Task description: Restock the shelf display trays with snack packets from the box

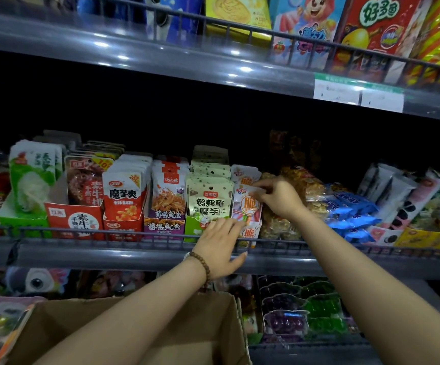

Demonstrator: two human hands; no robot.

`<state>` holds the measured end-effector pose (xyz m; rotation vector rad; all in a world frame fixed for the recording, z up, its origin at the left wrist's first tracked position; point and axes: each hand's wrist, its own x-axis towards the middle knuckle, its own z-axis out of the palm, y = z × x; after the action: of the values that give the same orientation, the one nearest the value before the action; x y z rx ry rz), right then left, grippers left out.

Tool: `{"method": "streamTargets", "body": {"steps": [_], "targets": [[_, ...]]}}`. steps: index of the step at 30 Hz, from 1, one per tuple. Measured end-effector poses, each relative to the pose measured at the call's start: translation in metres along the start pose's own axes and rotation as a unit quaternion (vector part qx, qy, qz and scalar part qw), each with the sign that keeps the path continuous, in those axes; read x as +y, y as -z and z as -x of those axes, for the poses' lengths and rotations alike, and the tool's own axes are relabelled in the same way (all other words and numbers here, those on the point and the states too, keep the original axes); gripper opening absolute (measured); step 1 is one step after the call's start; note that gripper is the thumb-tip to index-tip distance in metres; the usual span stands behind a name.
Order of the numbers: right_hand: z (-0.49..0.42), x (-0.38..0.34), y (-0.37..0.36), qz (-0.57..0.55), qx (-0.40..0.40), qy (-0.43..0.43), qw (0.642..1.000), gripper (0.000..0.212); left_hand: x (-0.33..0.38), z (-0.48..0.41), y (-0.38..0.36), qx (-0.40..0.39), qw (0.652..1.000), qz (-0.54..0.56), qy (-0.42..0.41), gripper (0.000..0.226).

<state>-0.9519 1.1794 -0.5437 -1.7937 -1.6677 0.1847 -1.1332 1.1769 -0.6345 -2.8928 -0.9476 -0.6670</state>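
Note:
My right hand [279, 197] pinches the top edge of a white and orange snack packet [248, 206] standing in its display tray [249, 234] on the middle shelf. My left hand [220, 246], with a bead bracelet on the wrist, reaches over the shelf rail, and its straight fingers touch the lower front of that packet and tray. To the left stands a row of green quail-egg packets [209, 201]. The open cardboard box [139, 330] sits below my arms; its inside is mostly hidden by my left forearm.
More trays of packets fill the shelf to the left, such as purple squid packets [167, 198] and red konjac packets [124, 198]. Blue packets [350, 212] and bagged snacks lie to the right. A wire rail [134, 234] runs along the shelf front. Boxes stand on the shelf above.

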Motion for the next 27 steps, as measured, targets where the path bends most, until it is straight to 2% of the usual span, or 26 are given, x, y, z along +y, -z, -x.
{"method": "streamTargets", "body": {"steps": [4, 7, 9, 11, 15, 19, 24, 27], "targets": [[0.015, -0.006, 0.001, 0.05, -0.014, 0.024, 0.998, 0.065, 0.004, -0.003, 0.002, -0.005, 1.0, -0.021, 0.01, 0.066], [0.017, -0.009, -0.001, 0.139, -0.015, 0.016, 0.99, 0.082, 0.01, -0.006, 0.005, -0.016, 0.999, -0.03, 0.024, 0.069], [0.015, -0.008, -0.003, 0.184, -0.067, 0.047, 0.979, 0.101, 0.011, -0.006, 0.007, -0.027, 0.999, -0.038, 0.027, 0.07], [0.011, -0.005, -0.002, 0.22, -0.101, 0.072, 0.968, 0.11, 0.011, -0.005, 0.01, -0.041, 0.998, -0.052, 0.018, 0.071], [0.007, -0.003, -0.003, 0.289, -0.058, 0.124, 0.948, 0.102, 0.009, -0.001, 0.013, -0.063, 0.997, -0.043, 0.015, 0.071], [0.006, -0.006, -0.005, 0.218, -0.092, 0.089, 0.967, 0.095, 0.007, 0.002, 0.017, -0.073, 0.996, -0.048, 0.011, 0.073], [0.009, -0.014, -0.007, 0.208, -0.111, 0.08, 0.968, 0.085, 0.004, 0.013, 0.018, -0.093, 0.995, -0.046, 0.009, 0.074], [0.007, -0.02, -0.005, 0.224, -0.104, 0.062, 0.967, 0.083, 0.0, 0.027, 0.021, -0.079, 0.996, -0.035, 0.017, 0.074]]}}
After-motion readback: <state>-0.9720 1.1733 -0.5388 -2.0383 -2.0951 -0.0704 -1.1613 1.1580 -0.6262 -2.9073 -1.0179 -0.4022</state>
